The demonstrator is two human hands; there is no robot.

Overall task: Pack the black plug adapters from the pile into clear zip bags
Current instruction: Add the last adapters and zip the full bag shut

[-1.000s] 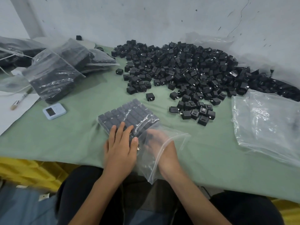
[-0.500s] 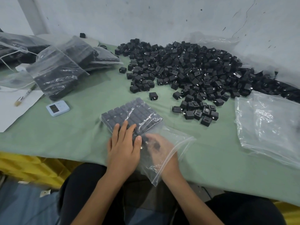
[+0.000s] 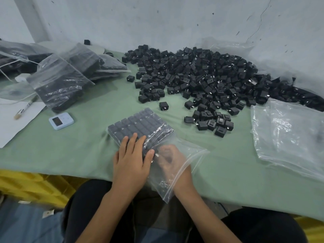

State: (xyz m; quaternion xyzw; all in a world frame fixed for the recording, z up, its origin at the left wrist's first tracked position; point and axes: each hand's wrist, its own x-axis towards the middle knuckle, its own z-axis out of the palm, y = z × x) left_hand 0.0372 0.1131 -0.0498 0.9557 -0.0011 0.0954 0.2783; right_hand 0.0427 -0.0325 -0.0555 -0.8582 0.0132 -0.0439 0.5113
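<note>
Your left hand [image 3: 131, 162] lies flat on the clear zip bag [image 3: 191, 156] at the near edge of the bench [image 3: 84, 148], its fingers [image 3: 134, 140] straight and close together, pressing on the neat rows of black plug adapters [image 3: 138, 122] packed in the bag's far end. Your right hand [image 3: 171, 158] is inside the bag's open mouth, just beside your left thumb. It is blurred behind the plastic, so you cannot tell whether its fingers are curled on anything. The loose pile of adapters [image 3: 201, 76] spreads across the far right of the bench against the wall, with a small cluster [image 3: 212, 122] nearer you, to the right of the bag. Empty clear bags [image 3: 289, 135] lie at the right. Filled bags [image 3: 61, 85] are stacked at the far left, with a small blue device [image 3: 61, 121] just near of them and a brush [image 3: 24, 109] on white paper [image 3: 10, 127] at the left edge.
</note>
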